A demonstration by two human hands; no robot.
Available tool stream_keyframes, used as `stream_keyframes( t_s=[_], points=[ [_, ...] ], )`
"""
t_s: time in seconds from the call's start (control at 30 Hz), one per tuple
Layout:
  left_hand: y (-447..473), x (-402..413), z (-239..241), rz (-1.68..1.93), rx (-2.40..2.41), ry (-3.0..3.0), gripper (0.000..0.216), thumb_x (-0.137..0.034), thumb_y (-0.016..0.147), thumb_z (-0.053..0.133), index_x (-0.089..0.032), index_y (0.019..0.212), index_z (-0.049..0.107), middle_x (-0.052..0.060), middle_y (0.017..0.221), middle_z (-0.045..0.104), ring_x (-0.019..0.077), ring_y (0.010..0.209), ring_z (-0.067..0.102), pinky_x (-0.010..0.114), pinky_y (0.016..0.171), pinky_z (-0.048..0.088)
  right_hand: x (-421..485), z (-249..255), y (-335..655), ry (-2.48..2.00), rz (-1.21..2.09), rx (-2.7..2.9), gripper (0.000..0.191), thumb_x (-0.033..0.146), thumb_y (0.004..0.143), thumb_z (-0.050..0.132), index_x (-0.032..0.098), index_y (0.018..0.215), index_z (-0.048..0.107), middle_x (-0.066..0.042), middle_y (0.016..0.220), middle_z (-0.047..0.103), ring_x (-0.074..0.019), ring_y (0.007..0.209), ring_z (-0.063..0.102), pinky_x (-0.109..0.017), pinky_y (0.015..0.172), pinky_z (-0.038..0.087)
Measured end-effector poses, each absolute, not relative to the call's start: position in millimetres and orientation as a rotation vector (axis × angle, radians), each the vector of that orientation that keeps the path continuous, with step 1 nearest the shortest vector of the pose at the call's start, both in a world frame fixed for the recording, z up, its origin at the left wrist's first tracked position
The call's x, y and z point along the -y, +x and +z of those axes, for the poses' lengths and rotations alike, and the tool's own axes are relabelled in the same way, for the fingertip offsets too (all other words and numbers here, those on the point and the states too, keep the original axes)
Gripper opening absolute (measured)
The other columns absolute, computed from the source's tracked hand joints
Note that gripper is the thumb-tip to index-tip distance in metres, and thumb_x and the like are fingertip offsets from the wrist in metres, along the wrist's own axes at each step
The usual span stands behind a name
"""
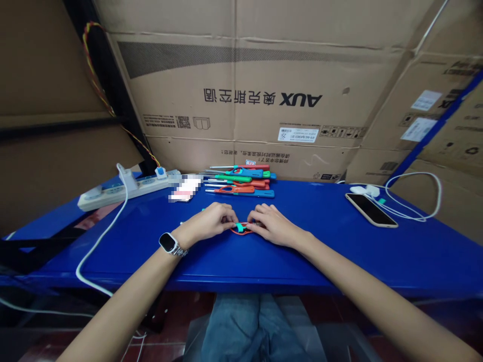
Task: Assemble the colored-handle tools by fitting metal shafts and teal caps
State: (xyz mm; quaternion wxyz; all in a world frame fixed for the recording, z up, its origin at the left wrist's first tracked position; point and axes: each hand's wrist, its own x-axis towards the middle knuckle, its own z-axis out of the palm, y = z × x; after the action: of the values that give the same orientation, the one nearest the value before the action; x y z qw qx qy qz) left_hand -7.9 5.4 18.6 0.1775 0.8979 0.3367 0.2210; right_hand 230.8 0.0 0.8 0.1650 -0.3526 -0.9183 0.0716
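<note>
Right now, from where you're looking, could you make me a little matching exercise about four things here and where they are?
Things
1. watch
2. black-screened phone
3. power strip
4. orange-and-teal item

Places
A. toward the left back of the blue table, with plugs in it
B. between the left hand and the right hand
C. on the left wrist
D. lying toward the table's right

Right pairs: 1-C, 2-D, 3-A, 4-B.

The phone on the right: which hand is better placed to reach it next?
Right, probably: the right hand is nearer the phone, though, like the left hand, it touches the orange-teal item.
</note>
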Motion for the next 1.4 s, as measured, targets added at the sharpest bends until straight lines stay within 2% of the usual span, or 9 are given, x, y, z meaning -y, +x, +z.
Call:
stream_keyframes(
  t_s=[0.17, 0.47, 0.67, 0.77, 0.9, 1.1, 1.2, 1.4],
  points=[
    [-5, -4, 18, 0.655, -0.944, 2.569, 0.016, -0.024, 0.090, 0.062, -0.020, 0.084, 0.076, 0.003, 0.079, 0.064, 0.0155, 0.071, 0.059, 0.026, 0.067, 0.045, 0, 1, 231, -1.019, 0.209, 2.619, 0.031, 0.046, 0.102, 0.044, 0.022, 0.097, 0.063, -0.005, 0.094, 0.061, -0.0194, 0.090, 0.052, -0.033, 0.078, 0.034],
    [-1, -4, 12, 0.650, -1.044, 2.379, 0.012, -0.023, 0.086, 0.064, -0.017, 0.084, 0.074, 0.004, 0.077, 0.070, 0.0146, 0.065, 0.061, 0.024, 0.060, 0.045, 1, 2, 232, -1.036, 0.205, 2.632, 0.029, 0.043, 0.102, 0.044, 0.022, 0.097, 0.064, -0.005, 0.093, 0.059, -0.0197, 0.091, 0.052, -0.033, 0.079, 0.036],
    [-3, -8, 9, 0.668, -1.006, 2.356, 0.007, -0.022, 0.083, 0.065, -0.016, 0.079, 0.066, -0.001, 0.064, 0.065, 0.0117, 0.058, 0.058, 0.020, 0.055, 0.041, 11, 4, 220, -1.060, 0.142, 2.458, 0.022, 0.041, 0.095, 0.059, 0.023, 0.106, 0.066, -0.006, 0.100, 0.059, -0.0208, 0.095, 0.055, -0.035, 0.083, 0.040],
    [-3, -8, 10, 0.662, -1.011, 2.376, 0.006, -0.019, 0.083, 0.063, -0.017, 0.077, 0.063, -0.003, 0.063, 0.061, 0.0105, 0.058, 0.054, 0.020, 0.055, 0.038, 17, 1, 207, -1.084, 0.210, 2.375, 0.017, 0.034, 0.090, 0.063, 0.022, 0.102, 0.066, -0.004, 0.095, 0.059, -0.0167, 0.082, 0.057, -0.029, 0.073, 0.041],
    [-4, -5, 14, 0.652, -1.038, 2.382, 0.005, -0.021, 0.084, 0.065, -0.016, 0.081, 0.064, -0.002, 0.069, 0.062, 0.0115, 0.062, 0.054, 0.021, 0.058, 0.040, 18, -5, 196, -1.151, 0.242, 2.339, 0.006, 0.022, 0.085, 0.063, 0.020, 0.091, 0.065, -0.001, 0.086, 0.061, -0.0135, 0.069, 0.056, -0.026, 0.063, 0.038],
    [-11, -3, 12, 0.619, -0.879, 2.586, 0.012, -0.030, 0.088, 0.067, -0.021, 0.086, 0.075, 0.003, 0.091, 0.061, 0.0156, 0.083, 0.059, 0.026, 0.075, 0.045, 16, -7, 196, -1.161, 0.242, 2.286, 0.007, 0.017, 0.082, 0.063, 0.020, 0.086, 0.066, -0.002, 0.086, 0.064, -0.0150, 0.073, 0.060, -0.025, 0.066, 0.040],
    [-12, -2, 9, 0.522, -0.908, 2.616, 0.015, -0.030, 0.091, 0.064, -0.022, 0.093, 0.076, 0.003, 0.094, 0.060, 0.0158, 0.084, 0.060, 0.026, 0.076, 0.045, 17, -6, 198, -1.167, 0.256, 2.291, 0.007, 0.015, 0.081, 0.062, 0.020, 0.084, 0.067, -0.002, 0.084, 0.063, -0.0144, 0.072, 0.059, -0.025, 0.067, 0.040],
    [-10, 0, 8, 0.462, -0.946, 2.659, 0.016, -0.027, 0.093, 0.060, -0.020, 0.092, 0.075, 0.004, 0.094, 0.060, 0.0183, 0.088, 0.060, 0.029, 0.080, 0.046, 17, -4, 199, -1.192, 0.259, 2.305, 0.007, 0.015, 0.081, 0.060, 0.019, 0.078, 0.063, -0.002, 0.082, 0.060, -0.0143, 0.071, 0.057, -0.024, 0.066, 0.039]
  ],
)
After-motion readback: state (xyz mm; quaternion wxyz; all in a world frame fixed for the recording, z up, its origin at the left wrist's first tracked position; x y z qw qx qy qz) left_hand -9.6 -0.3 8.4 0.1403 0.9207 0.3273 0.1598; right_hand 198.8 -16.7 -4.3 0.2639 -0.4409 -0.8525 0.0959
